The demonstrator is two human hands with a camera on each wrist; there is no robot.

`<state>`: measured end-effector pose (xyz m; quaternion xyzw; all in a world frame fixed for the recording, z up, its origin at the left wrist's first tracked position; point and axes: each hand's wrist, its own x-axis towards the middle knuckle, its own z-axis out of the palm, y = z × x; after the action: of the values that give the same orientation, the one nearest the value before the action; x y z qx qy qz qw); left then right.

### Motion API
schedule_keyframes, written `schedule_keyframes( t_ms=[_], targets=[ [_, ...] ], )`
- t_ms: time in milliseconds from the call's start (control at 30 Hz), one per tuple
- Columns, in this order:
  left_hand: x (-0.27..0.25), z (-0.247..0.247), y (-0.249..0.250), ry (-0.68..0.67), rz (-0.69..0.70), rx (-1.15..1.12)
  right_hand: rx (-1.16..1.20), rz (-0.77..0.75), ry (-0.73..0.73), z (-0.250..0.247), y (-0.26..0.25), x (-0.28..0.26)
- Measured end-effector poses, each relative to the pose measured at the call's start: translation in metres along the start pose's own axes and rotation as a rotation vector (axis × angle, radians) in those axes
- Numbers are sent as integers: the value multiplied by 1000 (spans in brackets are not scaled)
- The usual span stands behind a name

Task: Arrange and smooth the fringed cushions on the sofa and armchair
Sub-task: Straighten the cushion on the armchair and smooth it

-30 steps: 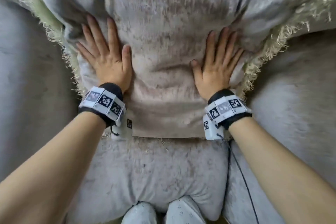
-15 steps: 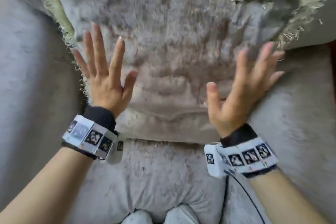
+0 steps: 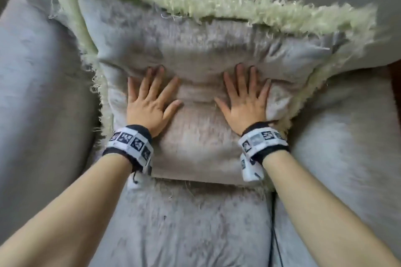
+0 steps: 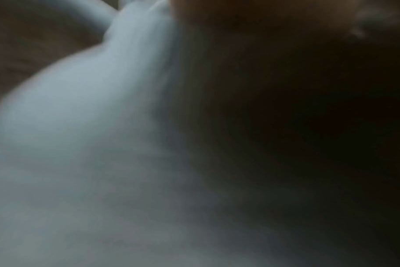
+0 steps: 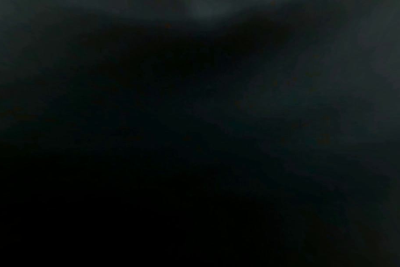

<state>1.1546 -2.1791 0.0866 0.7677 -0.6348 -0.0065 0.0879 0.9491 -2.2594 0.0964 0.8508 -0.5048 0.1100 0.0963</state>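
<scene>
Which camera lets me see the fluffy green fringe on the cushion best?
The head view: the fringe runs clearly along the cushion's top and sides. The left wrist view shows only blurry grey fabric, and the right wrist view is almost black, so neither shows any fringe.

Right wrist view: almost wholly dark and grainy. Faint grey-green haze along the top edge and down the right side; black toward the lower left. No shape, edge or surface can be told apart here.

Pale shoes [image 3: 201, 265], apparently, bottom edge.
</scene>
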Motion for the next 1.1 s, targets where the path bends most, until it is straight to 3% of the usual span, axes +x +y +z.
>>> schedule_keyframes(
  t_ms=[33,67,167,200,267,333,367,400,467,533,567,600,667,700,733,833,867,900,933,1000,1033,1067,1100],
  targets=[
    [3,-2,-3,-28,-51,-9,-12,45,-18,-1,-3,4],
    [2,-6,-3,42,-46,-36,55,64,28,-8,-6,0],
    [-22,-29,13,412,154,-94,346,44,377,-59,-16,-32],
    [-24,-32,16,458,221,-66,333,19,430,-59,-10,-38],
    [-10,-24,5,305,166,22,107,33,242,-32,18,-26],
    [1,-14,-23,-10,-184,0,89,252,13,-10,49,-13],
    [2,-14,-32,-24,-314,-33,112,332,-41,-10,51,-13],
    [-2,-16,-35,58,-317,-73,171,363,1,-14,43,-20],
    [-19,-28,-14,301,-57,-81,331,257,196,-36,11,-46],
    [-24,-25,11,366,241,26,309,-22,260,-35,-15,-62],
    [-17,-17,10,298,259,53,181,-122,175,-24,-12,-54],
    [-8,-11,5,192,161,41,98,-121,54,-10,-3,-40],
    [-1,-6,-20,-24,-176,-10,72,-12,-147,0,17,-15],
    [-3,-6,-27,-2,-226,-39,119,9,-177,-6,19,-16],
    [-11,-10,-27,87,-144,-57,206,0,-80,-14,13,-27],
    [-31,-27,11,427,344,-46,427,-188,304,-59,-22,-59],
    [-28,-28,23,459,436,-8,318,-254,323,-57,-20,-55],
    [-21,-26,24,413,431,30,124,-278,255,-47,-8,-44],
    [-12,-19,16,326,307,32,-15,-230,153,-32,10,-26],
    [-3,-9,-22,53,-171,-14,-49,-54,-70,-14,43,0],
    [-3,-10,-35,53,-307,-34,-31,-16,-132,-16,44,2],
    [-9,-12,-41,120,-291,-37,9,-20,-84,-18,36,-6],
    [-14,-16,-35,248,-148,-40,101,-48,69,-24,20,-18]
  ],
)
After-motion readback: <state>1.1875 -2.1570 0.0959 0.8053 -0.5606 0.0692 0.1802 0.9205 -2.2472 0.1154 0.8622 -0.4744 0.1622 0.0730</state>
